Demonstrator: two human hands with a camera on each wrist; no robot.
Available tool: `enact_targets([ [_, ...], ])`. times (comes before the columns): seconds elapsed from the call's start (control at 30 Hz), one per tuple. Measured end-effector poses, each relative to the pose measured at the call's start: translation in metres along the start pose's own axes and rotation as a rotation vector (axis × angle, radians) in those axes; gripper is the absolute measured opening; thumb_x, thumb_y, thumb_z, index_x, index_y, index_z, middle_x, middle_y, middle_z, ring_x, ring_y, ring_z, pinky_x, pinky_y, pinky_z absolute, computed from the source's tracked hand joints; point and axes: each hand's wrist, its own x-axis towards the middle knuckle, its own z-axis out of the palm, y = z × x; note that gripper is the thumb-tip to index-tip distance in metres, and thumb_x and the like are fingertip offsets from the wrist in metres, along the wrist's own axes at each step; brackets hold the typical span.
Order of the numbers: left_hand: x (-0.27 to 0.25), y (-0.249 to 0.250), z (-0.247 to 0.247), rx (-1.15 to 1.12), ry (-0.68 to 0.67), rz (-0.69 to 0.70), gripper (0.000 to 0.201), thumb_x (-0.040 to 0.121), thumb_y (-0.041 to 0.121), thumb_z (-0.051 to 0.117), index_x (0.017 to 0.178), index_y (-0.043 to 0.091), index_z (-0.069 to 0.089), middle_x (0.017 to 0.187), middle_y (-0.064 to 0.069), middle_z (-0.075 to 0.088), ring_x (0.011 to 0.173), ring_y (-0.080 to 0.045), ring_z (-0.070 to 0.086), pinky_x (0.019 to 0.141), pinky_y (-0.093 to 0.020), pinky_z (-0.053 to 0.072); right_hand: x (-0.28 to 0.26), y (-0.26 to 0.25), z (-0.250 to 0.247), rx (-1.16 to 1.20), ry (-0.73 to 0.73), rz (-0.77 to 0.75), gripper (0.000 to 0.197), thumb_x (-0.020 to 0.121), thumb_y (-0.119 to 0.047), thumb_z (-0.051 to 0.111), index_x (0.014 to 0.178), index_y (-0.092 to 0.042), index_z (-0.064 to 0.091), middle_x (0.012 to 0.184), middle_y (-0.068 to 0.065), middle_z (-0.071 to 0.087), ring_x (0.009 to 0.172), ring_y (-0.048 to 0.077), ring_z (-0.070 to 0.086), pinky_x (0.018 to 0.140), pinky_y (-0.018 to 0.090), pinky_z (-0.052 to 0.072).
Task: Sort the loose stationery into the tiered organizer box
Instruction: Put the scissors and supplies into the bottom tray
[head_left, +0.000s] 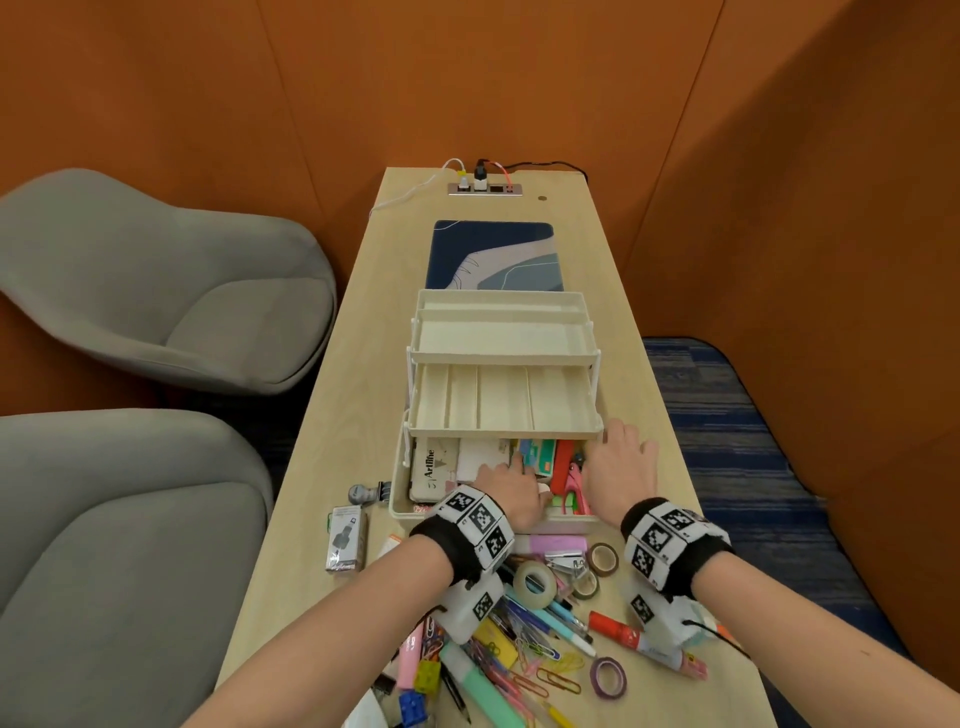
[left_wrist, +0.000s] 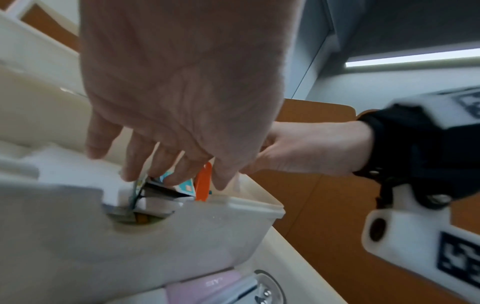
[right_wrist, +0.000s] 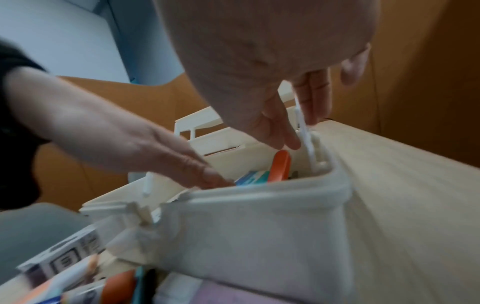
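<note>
Tabletop (head_left: 343, 395): carries my cream organizer box (head_left: 501, 410).
Left hand (head_left: 511, 488): fingers relaxed inside the bottom bin.
Right hand (head_left: 618, 467): flat, released, on the box's right rim.

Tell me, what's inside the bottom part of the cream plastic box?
The cream plastic organizer box's bottom tier holds a white Artline box, small colourful packets and an orange tool. Both hands and the upper tray cover the rest.

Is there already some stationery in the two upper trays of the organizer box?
No, both upper trays show only bare cream plastic.
</note>
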Motion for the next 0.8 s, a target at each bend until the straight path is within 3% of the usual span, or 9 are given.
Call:
enact_targets([
  [0.07,0.0,0.005,0.004,-0.028,-0.001,-0.067,0.064,0.1,0.048,0.024,0.148,0.005,0.021,0.156,-0.021,0.009,0.137,-0.034,0.03,0.112,-0.05,0.023,-0.001,0.004,-0.005,0.023,-0.019,-0.01,0.019,0.092,-0.028,0.044,0.1,-0.021,0.06,0.111,0.001,0.049,0.104,0.02,0.044,0.088,0.036,0.034],
  [0.13,0.0,0.009,0.007,-0.048,-0.006,-0.103,0.065,0.1,0.049,0.024,0.15,0.009,0.016,0.157,-0.021,0.009,0.139,-0.034,0.027,0.114,-0.052,0.018,-0.001,0.003,-0.006,0.136,-0.052,-0.033,0.022,0.093,-0.023,0.042,0.1,-0.017,0.062,0.109,0.003,0.055,0.099,0.02,0.051,0.087,0.035,0.038],
  [0.27,-0.004,0.015,0.005,-0.097,0.002,-0.114,0.059,0.1,0.048,0.025,0.145,0.011,0.029,0.152,-0.02,0.022,0.131,-0.034,0.039,0.111,-0.052,0.021,0.003,-0.014,-0.006,0.599,-0.359,-0.019,0.025,0.092,-0.006,0.041,0.108,0.001,0.06,0.109,0.015,0.062,0.089,0.025,0.057,0.076,0.03,0.045],
  [0.37,-0.008,0.013,0.003,-0.153,-0.002,-0.095,0.052,0.1,0.045,0.026,0.138,0.013,0.04,0.14,-0.017,0.038,0.123,-0.033,0.046,0.109,-0.049,0.024,0.015,-0.021,-0.001,0.656,-0.481,0.064,0.032,0.091,-0.007,0.04,0.12,-0.004,0.053,0.119,0.016,0.059,0.102,0.03,0.057,0.087,0.035,0.048],
  [0.5,-0.011,0.001,-0.002,-0.132,0.103,-0.111,0.04,0.099,0.031,0.035,0.131,0.01,0.045,0.133,-0.013,0.049,0.121,-0.031,0.047,0.104,-0.045,0.029,0.018,-0.026,0.01,0.56,-0.421,0.115,0.037,0.091,-0.011,0.04,0.127,-0.01,0.051,0.136,0.014,0.037,0.127,0.034,0.037,0.11,0.038,0.03],
  [0.57,-0.01,-0.007,0.001,-0.091,0.111,-0.184,0.043,0.094,0.025,0.045,0.134,0.009,0.039,0.137,-0.012,0.045,0.126,-0.03,0.042,0.107,-0.045,0.027,0.018,-0.028,0.011,0.595,-0.407,0.086,0.043,0.093,-0.009,0.039,0.135,-0.009,0.046,0.138,0.015,0.034,0.129,0.033,0.037,0.109,0.036,0.03],
  [0.63,-0.008,-0.014,0.006,-0.046,0.089,-0.232,0.057,0.09,0.026,0.052,0.14,0.01,0.031,0.145,-0.016,0.033,0.132,-0.031,0.035,0.11,-0.046,0.024,0.019,-0.03,0.009,0.631,-0.477,0.057,0.05,0.094,-0.01,0.037,0.144,-0.017,0.035,0.142,0.015,0.03,0.13,0.033,0.036,0.109,0.035,0.029],
  [0.8,-0.009,-0.029,0.005,0.065,-0.04,-0.169,0.069,0.089,0.039,0.055,0.146,0.018,0.023,0.154,-0.016,0.016,0.137,-0.036,0.024,0.111,-0.055,0.021,0.031,-0.045,0.012,0.454,-0.627,0.042,0.054,0.096,-0.027,0.034,0.148,-0.038,0.023,0.154,0.015,0.012,0.138,0.038,0.019,0.117,0.043,0.017],
])
